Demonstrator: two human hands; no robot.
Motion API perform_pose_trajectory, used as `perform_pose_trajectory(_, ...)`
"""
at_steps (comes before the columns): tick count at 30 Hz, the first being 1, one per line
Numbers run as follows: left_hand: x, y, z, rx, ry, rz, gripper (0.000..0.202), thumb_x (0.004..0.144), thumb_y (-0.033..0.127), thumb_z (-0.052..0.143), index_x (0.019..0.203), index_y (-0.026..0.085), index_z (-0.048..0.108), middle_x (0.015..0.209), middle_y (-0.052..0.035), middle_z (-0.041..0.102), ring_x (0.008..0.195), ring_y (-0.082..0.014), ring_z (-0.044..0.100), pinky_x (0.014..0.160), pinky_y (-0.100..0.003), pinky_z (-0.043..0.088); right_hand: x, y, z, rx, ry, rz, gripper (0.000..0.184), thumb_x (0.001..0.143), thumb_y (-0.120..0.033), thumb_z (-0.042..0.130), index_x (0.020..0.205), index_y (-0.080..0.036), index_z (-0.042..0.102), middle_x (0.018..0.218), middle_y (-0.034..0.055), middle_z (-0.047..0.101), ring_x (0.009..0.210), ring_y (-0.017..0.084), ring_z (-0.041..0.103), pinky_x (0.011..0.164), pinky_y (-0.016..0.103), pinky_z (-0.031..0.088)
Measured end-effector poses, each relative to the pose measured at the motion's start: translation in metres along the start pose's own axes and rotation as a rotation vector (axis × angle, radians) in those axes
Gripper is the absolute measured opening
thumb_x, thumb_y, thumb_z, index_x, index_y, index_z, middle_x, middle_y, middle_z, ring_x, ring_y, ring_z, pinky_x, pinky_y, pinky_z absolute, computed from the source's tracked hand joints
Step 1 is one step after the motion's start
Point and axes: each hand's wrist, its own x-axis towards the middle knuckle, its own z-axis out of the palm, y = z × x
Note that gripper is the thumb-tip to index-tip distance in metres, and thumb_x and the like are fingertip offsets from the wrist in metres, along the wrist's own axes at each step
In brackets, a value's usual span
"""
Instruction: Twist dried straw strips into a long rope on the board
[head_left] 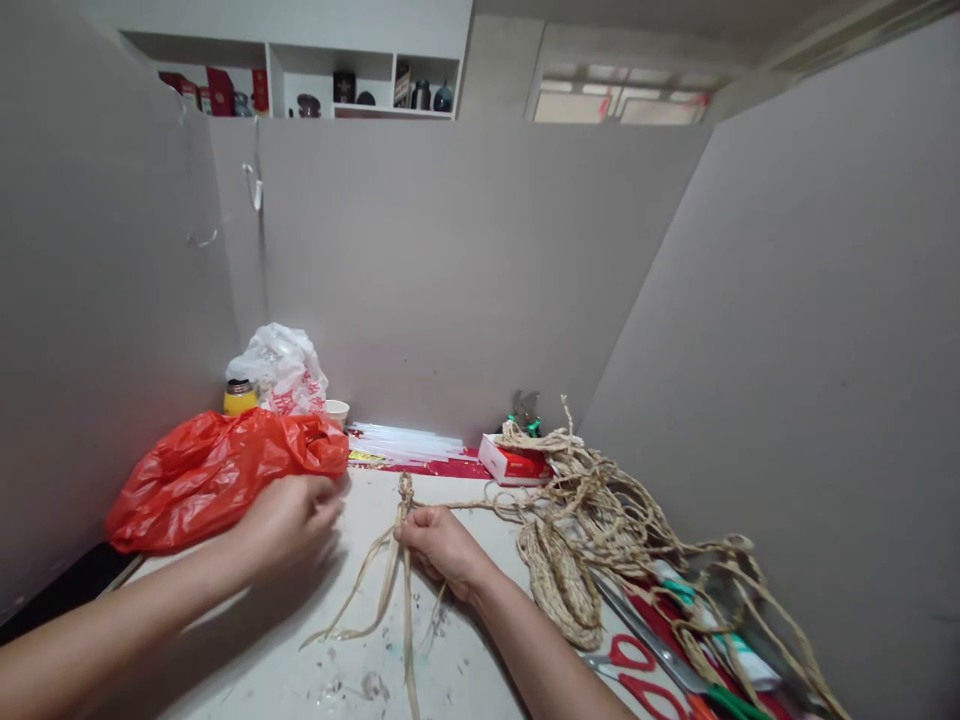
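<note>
My right hand (444,552) pinches a knotted straw cord (406,490) just below its small looped top. Several loose straw strands (385,588) fan out from it over the white tabletop, and a thin twisted length leads right to the rope pile. To the left, my left hand (296,522) hovers beside a red plastic bag (225,475), apart from the cord. Its fingers are curled closed and slightly blurred; whether anything is in them is hidden.
Braided straw rope (559,585) is heaped on the right, beside red-handled scissors (634,655) and a green-handled blade (660,645). Behind lie white glue sticks (409,443), a red and white box (517,462), a paper cup (337,411) and a yellow jar (240,398). Grey partitions surround the table.
</note>
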Motion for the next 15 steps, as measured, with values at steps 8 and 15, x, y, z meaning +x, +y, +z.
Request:
perform_pose_trajectory(8,0.030,-0.008,0.090,-0.211,-0.187,-0.025,0.024,0.062,0.036,0.065,0.055,0.014,0.059,0.047,0.0013,0.053,0.046,-0.0108,0.045,0.047,-0.022,0.030,0.000,0.002,-0.001,0.042,-0.035,-0.046,0.024,0.067,-0.028,0.062,0.054,-0.018,0.045,0.035,-0.0118,0.030,0.031,0.003,0.016,0.035,0.022,0.007)
perform_pose_trajectory(15,0.027,-0.014,0.097,-0.544,-0.281,-0.265,0.031,0.056,0.042,0.072,0.060,0.014,0.058,0.045,0.0032,0.050,0.042,-0.0080,0.043,0.046,-0.022,0.035,-0.001,-0.001,-0.005,0.016,0.004,-0.043,0.030,0.067,-0.032,0.065,0.053,-0.018,0.043,0.038,-0.0109,0.032,0.033,0.002,0.019,0.037,0.022,0.010)
